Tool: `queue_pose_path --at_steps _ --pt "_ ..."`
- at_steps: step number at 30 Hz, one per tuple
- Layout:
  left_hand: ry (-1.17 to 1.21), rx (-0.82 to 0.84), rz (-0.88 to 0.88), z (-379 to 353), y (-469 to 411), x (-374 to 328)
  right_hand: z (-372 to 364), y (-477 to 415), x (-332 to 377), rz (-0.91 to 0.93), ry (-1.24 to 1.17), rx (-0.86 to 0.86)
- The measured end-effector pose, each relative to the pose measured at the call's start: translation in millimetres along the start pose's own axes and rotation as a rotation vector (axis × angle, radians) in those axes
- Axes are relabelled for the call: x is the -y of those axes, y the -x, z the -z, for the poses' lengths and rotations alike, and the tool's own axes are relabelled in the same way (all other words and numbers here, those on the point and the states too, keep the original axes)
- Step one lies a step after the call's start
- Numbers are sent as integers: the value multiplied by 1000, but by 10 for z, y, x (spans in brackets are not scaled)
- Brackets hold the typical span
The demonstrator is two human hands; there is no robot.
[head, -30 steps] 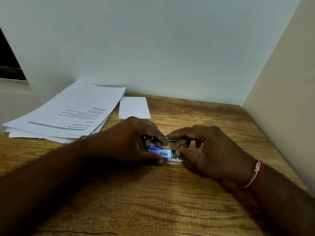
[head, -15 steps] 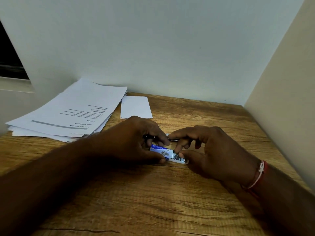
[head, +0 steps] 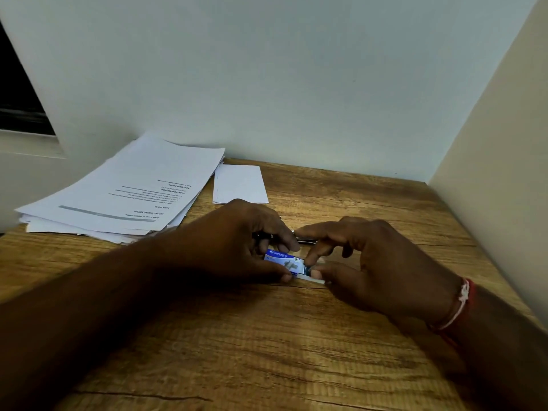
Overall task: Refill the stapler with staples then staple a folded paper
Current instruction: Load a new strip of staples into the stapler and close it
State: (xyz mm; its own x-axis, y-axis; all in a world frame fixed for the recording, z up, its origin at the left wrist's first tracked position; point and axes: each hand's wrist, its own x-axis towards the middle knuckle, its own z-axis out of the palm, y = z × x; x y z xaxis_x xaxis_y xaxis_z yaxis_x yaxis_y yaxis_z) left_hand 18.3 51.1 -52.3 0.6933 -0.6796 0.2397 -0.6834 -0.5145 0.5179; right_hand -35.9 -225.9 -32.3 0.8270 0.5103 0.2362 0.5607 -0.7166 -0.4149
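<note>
Gripping the staple box [head: 281,259] at both ends: your left hand [head: 237,247] holds the blue end, your right hand [head: 376,262] pinches the end at 4 o'clock. Long axis runs 10 to 4; the stapler [head: 305,240] lies just behind, at 12 o'clock.

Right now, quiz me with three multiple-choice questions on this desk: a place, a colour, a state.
1. Where is the folded paper? A) right of the paper stack B) under that stack C) on the windowsill
2. What colour is the staple box? A) red B) green C) blue and white
3. How is the staple box held? A) untouched B) pinched by left hand and right hand C) left hand only

Answers: 1 A, it lies flat beside the stack's right edge; 2 C, blue label on white card; 3 B, both hands' fingers close on it.
</note>
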Motion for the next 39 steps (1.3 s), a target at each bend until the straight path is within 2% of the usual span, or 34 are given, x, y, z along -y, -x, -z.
queue_pose_path --at_steps 20,26,36,39 --pt "2 -3 -9 -13 3 44 16 19 -4 -61 4 11" --pt "3 17 -11 -3 -1 42 77 36 -10 -4 -24 -37" --pt "3 27 -16 -10 0 53 49 24 -33 42 -9 9" --pt "0 30 -17 -3 3 65 141 57 -75 54 -48 -52"
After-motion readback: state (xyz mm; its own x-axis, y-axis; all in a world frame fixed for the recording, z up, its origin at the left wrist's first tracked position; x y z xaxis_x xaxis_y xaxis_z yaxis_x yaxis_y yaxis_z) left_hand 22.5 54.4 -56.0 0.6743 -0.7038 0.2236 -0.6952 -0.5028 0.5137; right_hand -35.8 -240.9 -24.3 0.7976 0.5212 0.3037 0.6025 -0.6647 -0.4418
